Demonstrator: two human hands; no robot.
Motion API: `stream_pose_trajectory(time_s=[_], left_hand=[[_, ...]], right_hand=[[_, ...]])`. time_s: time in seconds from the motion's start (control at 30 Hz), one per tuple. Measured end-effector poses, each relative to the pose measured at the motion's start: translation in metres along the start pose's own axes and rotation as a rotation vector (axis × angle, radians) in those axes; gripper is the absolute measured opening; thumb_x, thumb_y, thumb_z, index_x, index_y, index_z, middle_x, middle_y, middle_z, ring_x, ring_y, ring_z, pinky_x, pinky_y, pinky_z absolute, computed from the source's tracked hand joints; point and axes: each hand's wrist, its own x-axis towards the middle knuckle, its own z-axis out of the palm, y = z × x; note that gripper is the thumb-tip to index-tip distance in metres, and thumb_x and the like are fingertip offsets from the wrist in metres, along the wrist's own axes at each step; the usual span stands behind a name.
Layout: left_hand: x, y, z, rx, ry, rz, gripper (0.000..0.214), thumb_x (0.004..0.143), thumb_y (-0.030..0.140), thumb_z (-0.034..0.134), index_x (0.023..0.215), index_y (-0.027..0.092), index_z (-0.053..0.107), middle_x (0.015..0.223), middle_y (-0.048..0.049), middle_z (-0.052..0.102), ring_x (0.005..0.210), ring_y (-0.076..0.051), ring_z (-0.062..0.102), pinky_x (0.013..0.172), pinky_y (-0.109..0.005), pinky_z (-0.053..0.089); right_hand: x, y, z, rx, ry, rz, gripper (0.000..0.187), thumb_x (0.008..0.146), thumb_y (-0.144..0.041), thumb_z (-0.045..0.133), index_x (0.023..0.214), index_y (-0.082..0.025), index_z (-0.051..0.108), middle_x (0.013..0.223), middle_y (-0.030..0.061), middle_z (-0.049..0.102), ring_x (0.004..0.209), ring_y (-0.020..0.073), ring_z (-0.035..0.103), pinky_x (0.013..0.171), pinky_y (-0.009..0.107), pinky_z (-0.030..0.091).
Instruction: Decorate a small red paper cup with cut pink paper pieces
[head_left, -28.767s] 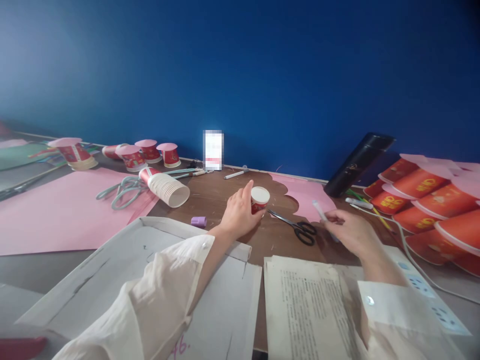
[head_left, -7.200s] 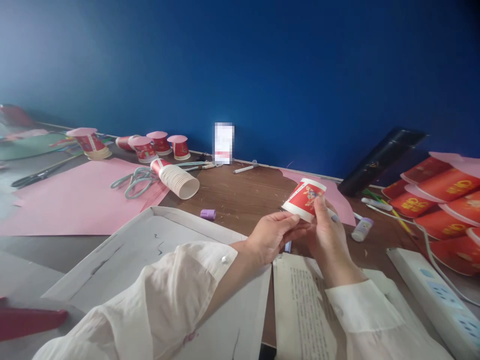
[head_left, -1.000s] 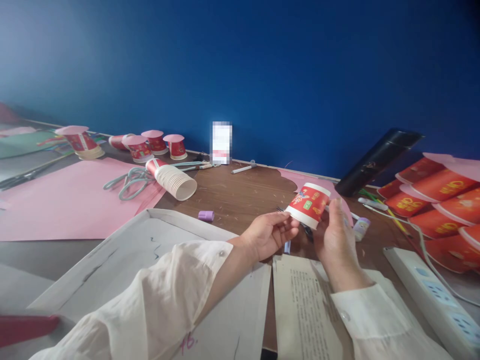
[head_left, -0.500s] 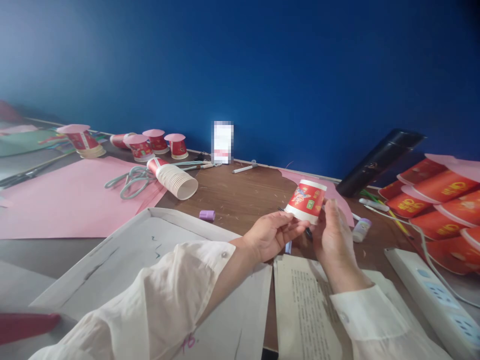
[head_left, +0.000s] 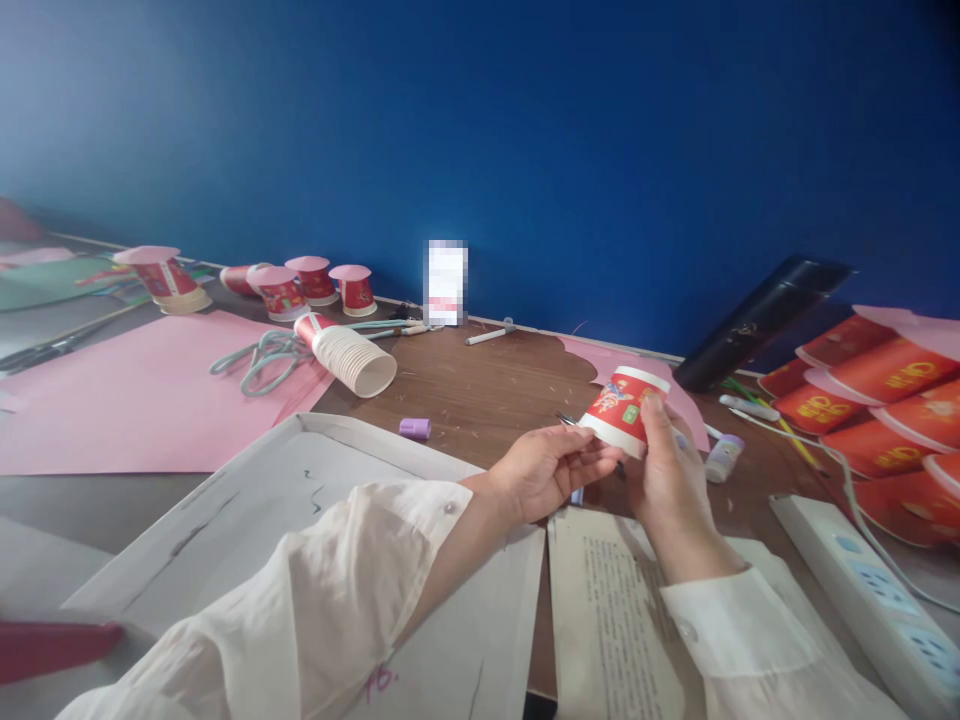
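Both hands hold one small red paper cup (head_left: 626, 408) upside down above the wooden table (head_left: 480, 385). My right hand (head_left: 667, 470) wraps round its right side, thumb on the printed wall. My left hand (head_left: 547, 468) pinches the cup's rim from the left, fingers closed. Black scissors (head_left: 570, 420) lie just under the cup, mostly hidden by the hands. A purple-capped glue stick (head_left: 721, 458) lies to the right of my right hand.
A stack of white cups (head_left: 346, 355) lies on its side beside a teal cord (head_left: 259, 358) and a pink paper sheet (head_left: 142, 390). Several upturned red cups (head_left: 311, 282) stand by the blue wall. Red cups (head_left: 877, 400), a black bottle (head_left: 757, 320) and a power strip (head_left: 870, 590) crowd the right.
The cup has turned a little in my hands and shifted slightly right and down. Both hands keep their hold.
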Motion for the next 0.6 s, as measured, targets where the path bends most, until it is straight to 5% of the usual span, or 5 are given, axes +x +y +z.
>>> stream_pose_trajectory(time_s=[0.3, 0.47, 0.6], left_hand=[[0.002, -0.006, 0.0, 0.03, 0.032, 0.071, 0.016, 0.092, 0.005, 0.057, 0.087, 0.005, 0.071, 0.079, -0.0095, 0.072, 0.073, -0.01, 0.069, 0.086, -0.022, 0.055], [0.006, -0.001, -0.002, -0.043, 0.11, 0.18, 0.017, 0.093, 0.008, 0.058, 0.08, 0.008, 0.069, 0.083, -0.0093, 0.072, 0.075, -0.009, 0.068, 0.085, -0.02, 0.053], [0.009, -0.002, -0.004, -0.06, 0.13, 0.234, 0.017, 0.092, 0.007, 0.059, 0.079, 0.007, 0.07, 0.084, -0.0104, 0.072, 0.079, -0.011, 0.069, 0.09, -0.023, 0.053]], right_hand=[[0.009, 0.008, -0.007, -0.072, 0.026, -0.077, 0.052, 0.082, -0.061, 0.07, 0.113, -0.02, 0.059, 0.09, 0.0022, 0.072, 0.073, 0.0167, 0.069, 0.062, 0.03, 0.054], [0.005, -0.002, -0.011, -0.283, 0.133, -0.542, 0.038, 0.089, -0.044, 0.068, 0.118, -0.021, 0.057, 0.091, 0.0017, 0.072, 0.079, 0.0166, 0.07, 0.074, 0.034, 0.057], [-0.011, -0.007, -0.01, -0.433, -0.087, -0.79, 0.022, 0.099, -0.034, 0.056, 0.114, -0.019, 0.063, 0.079, 0.0011, 0.067, 0.064, 0.0141, 0.064, 0.065, 0.032, 0.055]])
